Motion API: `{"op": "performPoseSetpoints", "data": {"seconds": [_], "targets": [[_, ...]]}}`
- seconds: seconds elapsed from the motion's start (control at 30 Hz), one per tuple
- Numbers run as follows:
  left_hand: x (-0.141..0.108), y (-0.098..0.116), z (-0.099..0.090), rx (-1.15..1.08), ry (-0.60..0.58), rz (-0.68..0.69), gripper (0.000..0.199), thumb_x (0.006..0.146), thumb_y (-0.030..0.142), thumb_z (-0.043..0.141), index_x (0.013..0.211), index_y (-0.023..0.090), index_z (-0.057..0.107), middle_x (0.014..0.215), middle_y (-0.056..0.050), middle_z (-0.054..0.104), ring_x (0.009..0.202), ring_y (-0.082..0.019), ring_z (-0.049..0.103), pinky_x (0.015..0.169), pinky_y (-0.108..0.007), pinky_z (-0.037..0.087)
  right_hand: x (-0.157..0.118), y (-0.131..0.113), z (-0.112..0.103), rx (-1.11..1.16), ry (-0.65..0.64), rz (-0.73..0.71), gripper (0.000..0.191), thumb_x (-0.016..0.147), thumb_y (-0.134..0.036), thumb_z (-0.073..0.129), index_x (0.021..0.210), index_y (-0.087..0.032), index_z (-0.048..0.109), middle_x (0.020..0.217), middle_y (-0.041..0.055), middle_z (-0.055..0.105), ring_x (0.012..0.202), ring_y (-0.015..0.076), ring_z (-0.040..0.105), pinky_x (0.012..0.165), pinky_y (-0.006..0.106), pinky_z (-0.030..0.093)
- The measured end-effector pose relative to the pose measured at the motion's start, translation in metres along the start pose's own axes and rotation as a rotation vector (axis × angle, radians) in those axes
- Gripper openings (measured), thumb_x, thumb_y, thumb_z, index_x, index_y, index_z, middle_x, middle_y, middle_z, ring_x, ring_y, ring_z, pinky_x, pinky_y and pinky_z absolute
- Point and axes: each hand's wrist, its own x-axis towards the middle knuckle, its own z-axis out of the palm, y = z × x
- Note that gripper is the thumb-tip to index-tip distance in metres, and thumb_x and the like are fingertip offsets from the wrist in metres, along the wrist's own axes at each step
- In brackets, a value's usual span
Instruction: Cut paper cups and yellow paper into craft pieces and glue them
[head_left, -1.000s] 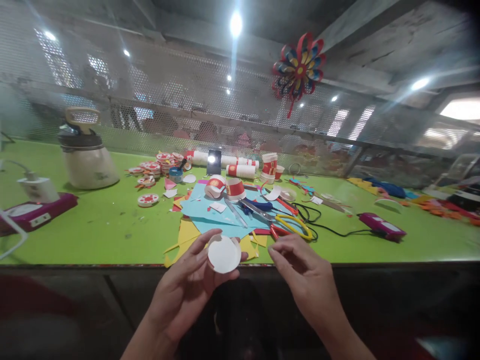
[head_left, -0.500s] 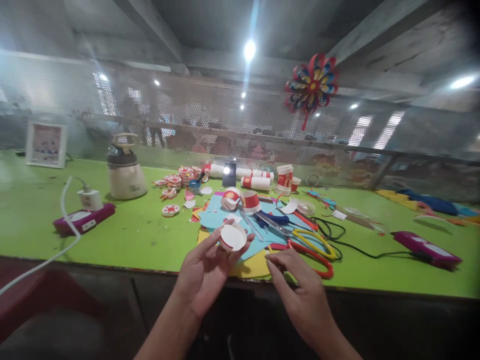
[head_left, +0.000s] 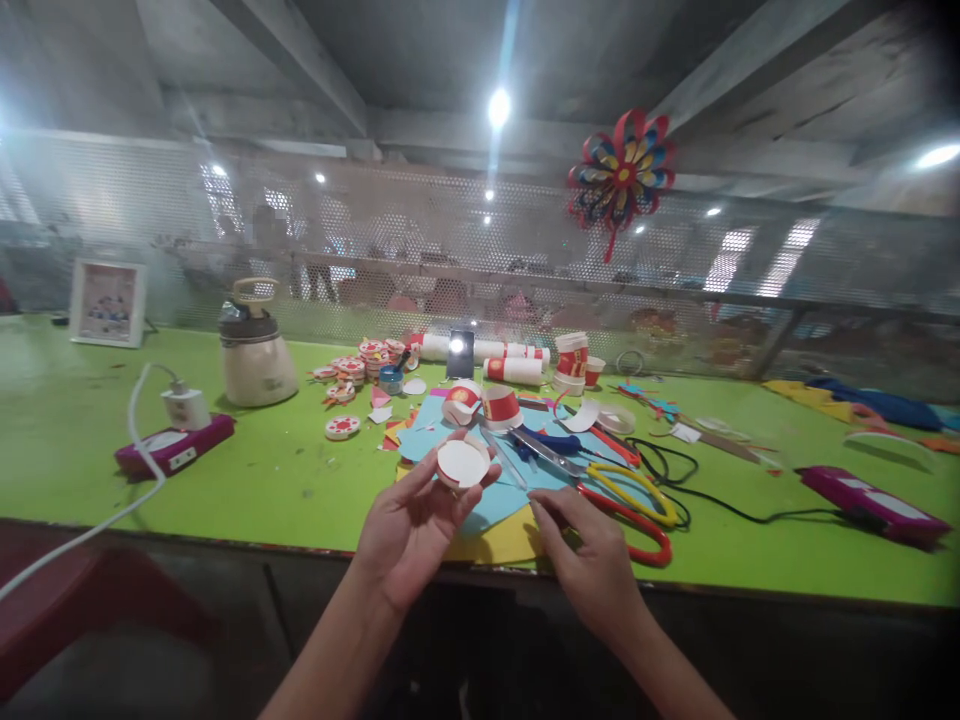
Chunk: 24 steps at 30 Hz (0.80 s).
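Note:
My left hand (head_left: 412, 520) holds a cut-off paper cup bottom (head_left: 463, 463), its shallow white inside tilted up toward me. My right hand (head_left: 589, 550) hovers to the right of it over the paper sheets, thumb and forefinger pinched together. Whatever lies between those fingertips, if anything, is too small to make out. Scissors (head_left: 553, 454) with one yellow and one red handle lie just beyond my right hand. Beside their blades is a blue tool with a black cord (head_left: 551, 441). Two cut cup pieces, one a red-and-white ring (head_left: 501, 408), sit on light blue paper (head_left: 427, 440).
Decorated paper discs (head_left: 367, 358) are heaped at the back left near a blue jar (head_left: 390, 379). Stacked paper cups (head_left: 571, 362) stand behind. A beige jug (head_left: 259, 365) and purple power strips (head_left: 874, 505) flank the green table (head_left: 300, 500). A paper flower (head_left: 624, 175) hangs above.
My left hand has raised the cup bottom slightly and tilted it a little. My right hand has shifted slightly left and stays pinched. The view has moved a little.

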Motion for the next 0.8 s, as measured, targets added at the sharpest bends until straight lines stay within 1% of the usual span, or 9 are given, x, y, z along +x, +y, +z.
{"op": "performPoseSetpoints", "data": {"seconds": [0.1,0.2,0.3,0.4,0.53,0.63,0.73,0.8], "targets": [[0.001,-0.003,-0.004,0.001,-0.005,0.012,0.046,0.095,0.017,0.041,0.141,0.013,0.040,0.108,-0.021,0.068,0.098,-0.033,0.069,0.066,-0.027,0.061,-0.001,0.000,0.000,-0.013,-0.004,0.009,0.013,0.092,-0.020,0.054,0.095,-0.017,0.066,0.084,0.0049,0.066,0.074,0.0161,0.060,0.068,0.027,0.047],[0.002,-0.005,-0.007,0.001,-0.024,0.014,0.045,0.096,0.021,0.040,0.140,0.013,0.042,0.105,-0.020,0.070,0.092,-0.030,0.071,0.068,-0.029,0.060,0.000,0.000,0.000,-0.009,-0.003,0.004,0.013,0.092,-0.020,0.054,0.094,-0.016,0.066,0.082,0.0048,0.066,0.073,0.0156,0.060,0.068,0.026,0.047],[0.003,-0.004,-0.010,-0.003,-0.045,-0.019,0.044,0.098,0.025,0.037,0.140,0.014,0.043,0.102,-0.019,0.070,0.082,-0.025,0.072,0.063,-0.028,0.059,-0.001,0.000,0.000,0.000,0.001,-0.005,0.013,0.092,-0.020,0.054,0.094,-0.015,0.066,0.083,0.0053,0.066,0.075,0.0159,0.061,0.070,0.027,0.048],[0.004,-0.004,-0.013,-0.022,-0.071,-0.030,0.042,0.098,0.025,0.036,0.138,0.015,0.044,0.100,-0.018,0.070,0.074,-0.020,0.071,0.061,-0.026,0.057,-0.001,0.001,-0.001,0.011,0.002,-0.001,0.013,0.092,-0.020,0.055,0.093,-0.015,0.066,0.084,0.0056,0.067,0.076,0.0162,0.061,0.071,0.027,0.048],[0.007,-0.004,-0.016,-0.028,-0.095,-0.032,0.041,0.097,0.026,0.039,0.135,0.013,0.048,0.100,-0.019,0.070,0.076,-0.020,0.070,0.062,-0.026,0.056,-0.001,0.001,-0.002,0.017,0.003,0.014,0.013,0.092,-0.021,0.055,0.092,-0.015,0.067,0.083,0.0052,0.067,0.077,0.0163,0.062,0.071,0.027,0.048],[0.009,-0.005,-0.019,-0.013,-0.083,-0.023,0.039,0.096,0.025,0.043,0.132,0.012,0.050,0.102,-0.019,0.069,0.080,-0.022,0.070,0.063,-0.026,0.056,0.000,0.000,-0.002,0.013,-0.002,0.030,0.013,0.092,-0.023,0.056,0.092,-0.016,0.067,0.083,0.0050,0.068,0.077,0.0165,0.062,0.071,0.027,0.048],[0.009,-0.004,-0.019,-0.009,-0.042,-0.006,0.036,0.095,0.021,0.045,0.129,0.012,0.053,0.105,-0.020,0.068,0.087,-0.025,0.070,0.065,-0.026,0.056,0.000,0.001,-0.002,0.003,-0.010,0.040,0.014,0.092,-0.024,0.055,0.090,-0.016,0.067,0.082,0.0050,0.068,0.075,0.0170,0.062,0.069,0.028,0.048],[0.009,-0.004,-0.017,-0.017,0.016,0.004,0.033,0.094,0.017,0.046,0.125,0.011,0.055,0.105,-0.020,0.068,0.091,-0.026,0.070,0.066,-0.026,0.057,0.000,0.001,-0.003,-0.005,-0.015,0.040,0.015,0.092,-0.025,0.055,0.088,-0.016,0.067,0.081,0.0050,0.067,0.074,0.0172,0.062,0.069,0.028,0.048]]}}
